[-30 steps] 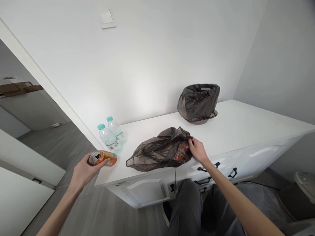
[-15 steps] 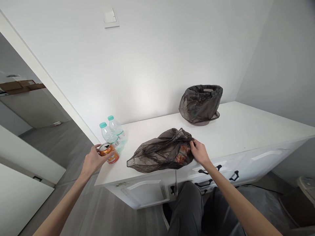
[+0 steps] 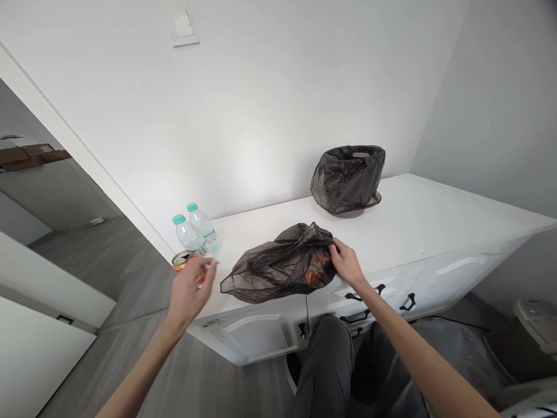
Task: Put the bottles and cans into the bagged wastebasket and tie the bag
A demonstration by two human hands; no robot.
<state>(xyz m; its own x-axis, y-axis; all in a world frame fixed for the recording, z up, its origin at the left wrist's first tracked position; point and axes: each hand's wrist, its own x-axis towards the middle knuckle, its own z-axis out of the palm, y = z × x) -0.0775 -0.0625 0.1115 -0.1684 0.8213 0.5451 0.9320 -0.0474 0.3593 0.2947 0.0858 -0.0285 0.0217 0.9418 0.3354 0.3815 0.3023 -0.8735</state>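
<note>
My left hand point(image 3: 191, 288) is off the orange drink can point(image 3: 181, 262) and in front of it, holding nothing, its thumb and fingers apart and pointing right. The can stands upright at the counter's left end, its top opened and its lower part partly hidden by the hand. Gathered dark plastic lies between my fingers at my right hand point(image 3: 347, 264), which pinches the right end of a dark see-through trash bag point(image 3: 265, 273). The bag rests on its side on the white counter point(image 3: 256, 223). Something reddish-orange shows through its right part.
Behind the can stand two clear plastic bottles point(image 3: 187, 235) with turquoise caps. A small bin point(image 3: 350, 186) lined with a dark bag stands against the wall. Drawers with black handles point(image 3: 408, 302) are below the counter's front edge. A doorway opens on the left.
My left hand has let go of the can and moved right, in front of it. My right hand keeps its hold on the bag. The view has shifted slightly.
</note>
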